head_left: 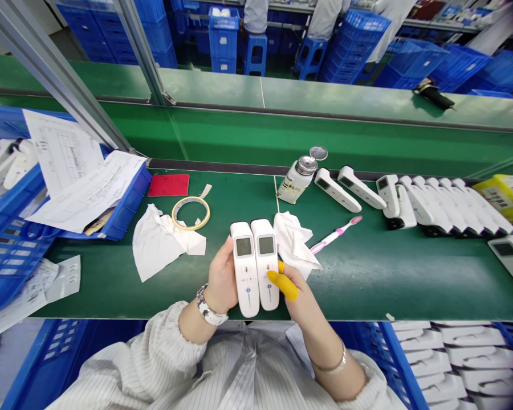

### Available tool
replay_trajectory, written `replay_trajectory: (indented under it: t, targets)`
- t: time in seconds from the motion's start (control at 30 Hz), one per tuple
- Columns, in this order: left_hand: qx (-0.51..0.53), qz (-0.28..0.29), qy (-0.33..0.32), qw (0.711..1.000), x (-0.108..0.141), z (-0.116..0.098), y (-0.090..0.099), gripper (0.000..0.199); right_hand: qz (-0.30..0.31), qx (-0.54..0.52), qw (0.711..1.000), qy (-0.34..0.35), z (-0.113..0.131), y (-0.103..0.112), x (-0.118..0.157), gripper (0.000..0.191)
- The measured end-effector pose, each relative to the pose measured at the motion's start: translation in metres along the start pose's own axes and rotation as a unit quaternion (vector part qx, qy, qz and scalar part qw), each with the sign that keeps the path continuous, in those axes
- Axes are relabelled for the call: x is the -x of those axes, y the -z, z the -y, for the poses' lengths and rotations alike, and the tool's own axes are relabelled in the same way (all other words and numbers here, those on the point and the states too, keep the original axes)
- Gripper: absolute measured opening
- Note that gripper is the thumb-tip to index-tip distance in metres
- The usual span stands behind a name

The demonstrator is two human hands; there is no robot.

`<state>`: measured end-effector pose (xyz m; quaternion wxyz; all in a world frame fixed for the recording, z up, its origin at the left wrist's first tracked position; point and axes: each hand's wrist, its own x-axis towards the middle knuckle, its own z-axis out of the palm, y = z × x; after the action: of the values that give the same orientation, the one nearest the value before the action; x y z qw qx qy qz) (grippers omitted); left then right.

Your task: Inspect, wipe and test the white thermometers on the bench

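Side by side above the green bench, two white infrared thermometers face me with blank grey screens. My left hand is wrapped around the left thermometer; most of its fingers are hidden behind. The right thermometer is gripped by my right hand, whose thumb, in a yellow finger cot, lies on the front near the button. Just behind my right hand are a crumpled white cloth and a pink-and-white toothbrush. Another white cloth lies beyond my left hand, beside a tape roll.
A white bottle with its metal lid raised stands at the back. More thermometers line the right side, near a yellow bin. Papers cover a blue crate at left, near a red pad. The bench's front edge is close.
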<state>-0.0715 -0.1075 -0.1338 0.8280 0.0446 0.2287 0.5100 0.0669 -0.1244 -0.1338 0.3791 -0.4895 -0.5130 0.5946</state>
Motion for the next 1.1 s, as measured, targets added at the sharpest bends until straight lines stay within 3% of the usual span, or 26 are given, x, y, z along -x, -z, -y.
replay_trajectory:
  t: [0.3, 0.43, 0.67, 0.93, 1.1]
  targets:
    - [-0.009, -0.005, -0.005, 1.0, -0.001, 0.001, 0.002, 0.059, -0.005, 0.002, 1.0, -0.002, -0.003, 0.0, 0.002, 0.024]
    - [-0.059, -0.009, -0.009, 0.998, -0.001, 0.003, 0.005, 0.051, -0.005, -0.004, 1.0, 0.002, -0.004, 0.0, 0.0, 0.024]
    - [-0.182, -0.09, -0.057, 0.977, -0.003, 0.007, 0.008, 0.029, 0.066, -0.079, 0.995, -0.015, -0.009, 0.003, -0.003, 0.024]
    - [-0.243, -0.107, -0.104, 0.959, -0.003, 0.01, 0.006, 0.033, 0.071, -0.064, 0.995, -0.003, -0.011, 0.0, -0.003, 0.031]
    - [-0.297, -0.087, -0.122, 0.943, -0.004, 0.012, 0.008, 0.038, 0.066, -0.074, 0.995, 0.01, -0.013, 0.0, -0.003, 0.026]
